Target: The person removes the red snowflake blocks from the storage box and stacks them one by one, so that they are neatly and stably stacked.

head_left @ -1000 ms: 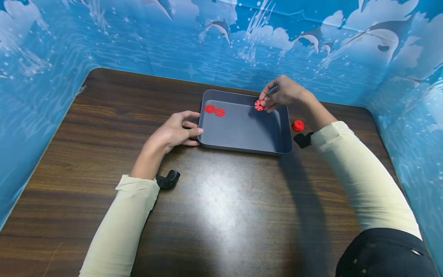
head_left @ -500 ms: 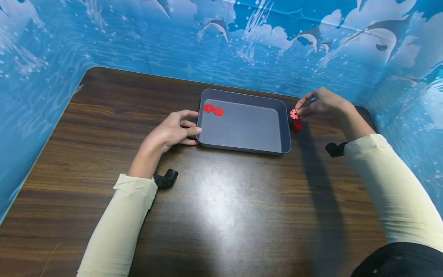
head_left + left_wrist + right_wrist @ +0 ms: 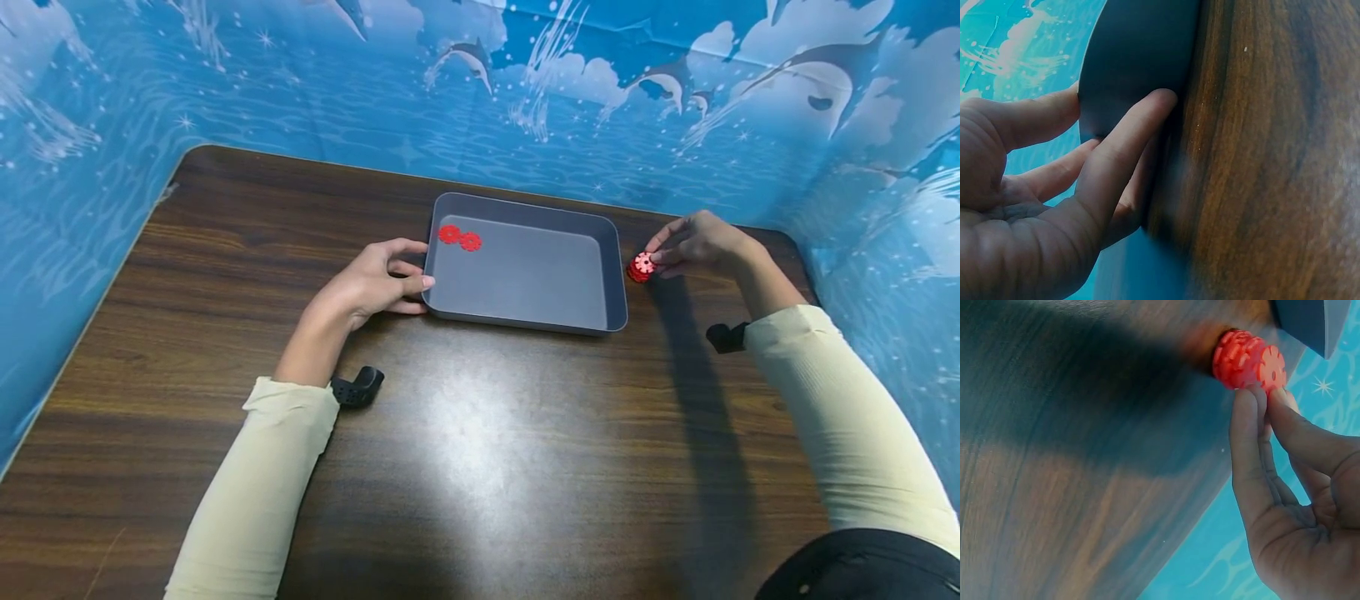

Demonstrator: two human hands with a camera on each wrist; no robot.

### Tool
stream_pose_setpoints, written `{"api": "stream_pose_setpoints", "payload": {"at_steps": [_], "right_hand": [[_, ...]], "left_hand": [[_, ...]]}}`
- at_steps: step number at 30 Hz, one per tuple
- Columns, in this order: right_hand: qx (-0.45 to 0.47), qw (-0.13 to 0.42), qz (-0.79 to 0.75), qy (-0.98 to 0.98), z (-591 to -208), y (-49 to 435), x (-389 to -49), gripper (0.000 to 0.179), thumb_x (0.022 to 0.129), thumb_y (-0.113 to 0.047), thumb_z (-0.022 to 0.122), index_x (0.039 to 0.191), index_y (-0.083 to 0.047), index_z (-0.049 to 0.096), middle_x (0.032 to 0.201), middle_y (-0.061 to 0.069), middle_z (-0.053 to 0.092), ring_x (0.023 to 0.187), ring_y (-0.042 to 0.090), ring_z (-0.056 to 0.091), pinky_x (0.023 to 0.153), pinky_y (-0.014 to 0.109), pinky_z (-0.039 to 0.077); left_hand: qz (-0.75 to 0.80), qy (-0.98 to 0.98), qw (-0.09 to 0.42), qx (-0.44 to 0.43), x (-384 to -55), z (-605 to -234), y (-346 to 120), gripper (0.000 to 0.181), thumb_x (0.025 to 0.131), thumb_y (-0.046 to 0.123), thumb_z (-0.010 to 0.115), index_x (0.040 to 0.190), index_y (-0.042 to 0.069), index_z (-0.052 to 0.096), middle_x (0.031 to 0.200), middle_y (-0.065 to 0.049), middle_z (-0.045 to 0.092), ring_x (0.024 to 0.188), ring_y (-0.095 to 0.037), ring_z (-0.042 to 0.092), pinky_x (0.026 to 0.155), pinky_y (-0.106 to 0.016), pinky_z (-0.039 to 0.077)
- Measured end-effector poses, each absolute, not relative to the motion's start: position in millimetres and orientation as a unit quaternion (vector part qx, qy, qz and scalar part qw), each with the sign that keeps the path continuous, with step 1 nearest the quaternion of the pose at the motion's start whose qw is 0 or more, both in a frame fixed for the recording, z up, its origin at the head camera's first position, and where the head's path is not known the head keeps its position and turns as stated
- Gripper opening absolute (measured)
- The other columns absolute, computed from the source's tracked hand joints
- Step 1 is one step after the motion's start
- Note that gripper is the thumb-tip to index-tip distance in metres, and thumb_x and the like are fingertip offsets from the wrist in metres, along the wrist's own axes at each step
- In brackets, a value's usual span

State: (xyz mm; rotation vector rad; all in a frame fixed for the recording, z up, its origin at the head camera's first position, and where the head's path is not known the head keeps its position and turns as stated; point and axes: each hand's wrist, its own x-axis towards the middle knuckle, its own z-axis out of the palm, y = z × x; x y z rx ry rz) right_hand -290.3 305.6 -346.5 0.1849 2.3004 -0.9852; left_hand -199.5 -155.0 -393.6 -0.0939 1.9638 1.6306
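My left hand [image 3: 378,279] rests its fingertips against the left end of a grey rectangular tray [image 3: 525,318]. Seen from the left wrist, fairly straight fingers touch the tray's outer wall [image 3: 1138,56]. Two flat red notched discs lie side by side inside, near the tray's back left corner: one disc [image 3: 449,234] at the left, the other disc [image 3: 471,242] beside it. Right of the tray, my right hand [image 3: 693,243] pinches a red notched disc [image 3: 1272,367] between thumb and fingers. That disc is tilted right at the top of a stack of similar red discs [image 3: 1232,359].
All of this is on a dark wood-grain table [image 3: 360,500]. A blue cloth [image 3: 337,92] printed with dolphins hangs close behind the table and along its sides. Black wrist devices [image 3: 358,388] sit at both cuffs.
My right hand has moved from over the tray to the right with a red disc, then lowered it to the stack. The left hand stays at the tray.
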Motion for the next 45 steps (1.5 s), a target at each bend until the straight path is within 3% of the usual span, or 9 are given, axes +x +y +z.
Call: {"api": "stream_pose_setpoints", "payload": {"at_steps": [15, 22, 26, 31, 33, 38, 40, 45], "right_hand": [[0.073, 0.303, -0.359, 0.880, -351, 308, -290, 0.031, 0.107, -0.002, 0.064, 0.134, 0.013, 0.062, 0.091, -0.001, 0.079, 0.085, 0.011, 0.077, 0.086, 0.038, 0.070], [0.076, 0.298, -0.348, 0.885, -340, 302, -291, 0.029, 0.110, -0.013, 0.063, 0.132, 0.005, 0.066, 0.104, 0.001, 0.077, 0.092, 0.012, 0.077, 0.091, 0.039, 0.069], [0.067, 0.294, -0.332, 0.894, -329, 289, -295, 0.032, 0.111, -0.020, 0.063, 0.135, 0.002, 0.068, 0.113, 0.004, 0.077, 0.093, 0.013, 0.078, 0.087, 0.034, 0.070], [0.019, 0.284, -0.272, 0.919, -315, 261, -301, 0.036, 0.108, -0.031, 0.068, 0.130, -0.004, 0.074, 0.105, 0.003, 0.083, 0.091, 0.012, 0.078, 0.078, 0.028, 0.066], [-0.003, 0.280, -0.239, 0.930, -311, 247, -305, 0.038, 0.107, -0.036, 0.069, 0.129, -0.006, 0.076, 0.100, 0.002, 0.084, 0.089, 0.010, 0.077, 0.087, 0.034, 0.064], [-0.021, 0.288, -0.243, 0.926, -306, 211, -311, 0.040, 0.106, -0.033, 0.072, 0.129, -0.001, 0.073, 0.092, 0.002, 0.082, 0.084, 0.011, 0.077, 0.092, 0.037, 0.067], [-0.020, 0.295, -0.266, 0.918, -305, 197, -311, 0.038, 0.105, -0.028, 0.073, 0.129, 0.001, 0.072, 0.091, 0.002, 0.080, 0.083, 0.013, 0.078, 0.084, 0.032, 0.069], [-0.030, 0.298, -0.292, 0.908, -306, 167, -314, 0.031, 0.104, -0.019, 0.074, 0.126, 0.003, 0.072, 0.090, 0.003, 0.079, 0.079, 0.011, 0.077, 0.083, 0.033, 0.070]], "left_hand": [[0.614, 0.734, 0.286, -0.037, -201, -395, -155, 0.066, 0.110, 0.009, 0.062, 0.169, 0.015, 0.034, 0.148, -0.024, 0.050, 0.124, -0.035, 0.068, 0.096, -0.037, 0.068], [0.611, 0.737, 0.285, -0.039, -201, -396, -155, 0.065, 0.109, 0.010, 0.062, 0.168, 0.015, 0.035, 0.147, -0.024, 0.050, 0.123, -0.034, 0.068, 0.098, -0.040, 0.067], [0.611, 0.737, 0.285, -0.038, -201, -395, -155, 0.066, 0.110, 0.010, 0.062, 0.169, 0.015, 0.034, 0.148, -0.024, 0.049, 0.124, -0.034, 0.068, 0.100, -0.042, 0.067], [0.614, 0.735, 0.284, -0.040, -201, -396, -155, 0.065, 0.109, 0.009, 0.062, 0.169, 0.015, 0.034, 0.147, -0.024, 0.049, 0.123, -0.034, 0.068, 0.100, -0.041, 0.067], [0.615, 0.734, 0.284, -0.042, -202, -396, -155, 0.065, 0.110, 0.008, 0.061, 0.168, 0.015, 0.035, 0.147, -0.024, 0.049, 0.124, -0.034, 0.068, 0.100, -0.041, 0.066], [0.617, 0.733, 0.284, -0.042, -201, -396, -156, 0.065, 0.110, 0.008, 0.061, 0.168, 0.015, 0.035, 0.147, -0.024, 0.050, 0.124, -0.034, 0.067, 0.100, -0.042, 0.066], [0.617, 0.733, 0.284, -0.042, -201, -396, -156, 0.065, 0.110, 0.008, 0.061, 0.168, 0.015, 0.035, 0.147, -0.024, 0.049, 0.124, -0.034, 0.067, 0.101, -0.042, 0.066], [0.617, 0.733, 0.285, -0.040, -200, -396, -157, 0.064, 0.110, 0.008, 0.061, 0.168, 0.015, 0.035, 0.148, -0.024, 0.049, 0.126, -0.034, 0.067, 0.101, -0.042, 0.066]]}}
